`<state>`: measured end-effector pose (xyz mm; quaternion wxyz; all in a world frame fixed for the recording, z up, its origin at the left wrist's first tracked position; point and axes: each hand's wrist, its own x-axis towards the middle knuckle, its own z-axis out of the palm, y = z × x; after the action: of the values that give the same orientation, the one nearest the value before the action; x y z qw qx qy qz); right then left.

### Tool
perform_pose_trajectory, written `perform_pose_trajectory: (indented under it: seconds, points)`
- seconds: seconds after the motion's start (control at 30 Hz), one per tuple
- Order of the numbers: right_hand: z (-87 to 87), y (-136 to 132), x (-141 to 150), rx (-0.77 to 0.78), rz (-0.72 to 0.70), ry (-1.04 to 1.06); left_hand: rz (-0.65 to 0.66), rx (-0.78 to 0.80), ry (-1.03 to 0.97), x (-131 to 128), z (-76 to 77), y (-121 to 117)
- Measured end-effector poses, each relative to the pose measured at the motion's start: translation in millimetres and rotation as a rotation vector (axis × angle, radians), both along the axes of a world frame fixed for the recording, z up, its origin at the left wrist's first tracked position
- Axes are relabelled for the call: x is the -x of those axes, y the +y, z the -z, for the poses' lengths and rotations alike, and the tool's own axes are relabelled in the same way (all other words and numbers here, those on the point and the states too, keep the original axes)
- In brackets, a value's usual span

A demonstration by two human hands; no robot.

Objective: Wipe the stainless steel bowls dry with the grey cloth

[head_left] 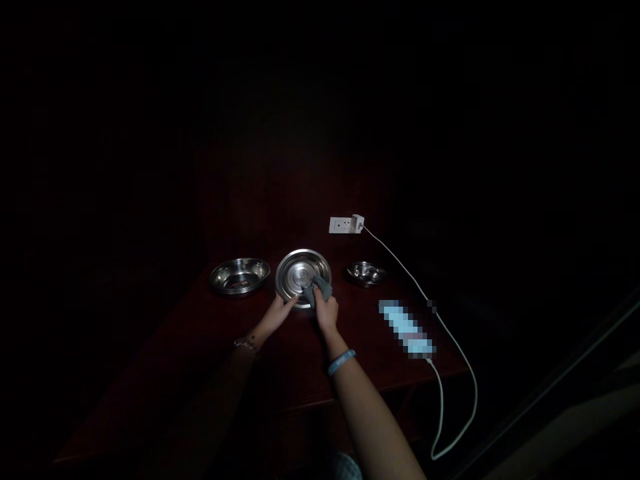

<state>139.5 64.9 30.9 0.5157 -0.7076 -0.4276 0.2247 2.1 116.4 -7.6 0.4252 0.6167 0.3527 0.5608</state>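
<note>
My left hand grips the lower left rim of a shiny steel bowl, which is tilted up so its inside faces me. In my right hand is a bunched grey-green cloth, pressed against the inner right side of that bowl. To the left, a wider steel bowl sits on the dark red table; its doubled rim lines suggest more than one nested. A smaller steel bowl stands to the right of my hands.
A blurred-out lit device lies on the table at right. Its white cable loops past the table's edge and up to a charger in the wall socket. The surroundings are very dark.
</note>
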Motion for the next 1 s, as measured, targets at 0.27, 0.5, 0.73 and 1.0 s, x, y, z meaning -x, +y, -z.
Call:
perform_pose_trajectory:
  seconds: [0.27,0.5,0.73,1.0]
  points:
    - [1.3,1.1,-1.1,-0.009,0.0,0.002,-0.065,0.049,-0.084,2.0,-10.9,3.8]
    - [-5.9,-3.0,0.1,0.007,0.007,-0.06,-0.144,0.103,-0.132,12.0,-18.6,-0.9]
    - [-9.8,-7.0,3.6,0.064,0.018,-0.125,-0.133,0.098,-0.217,9.6,-19.0,-1.6]
    - [-14.9,-10.4,7.5,0.117,0.005,-0.2,-0.138,0.153,-0.268,7.8,-18.7,-0.4]
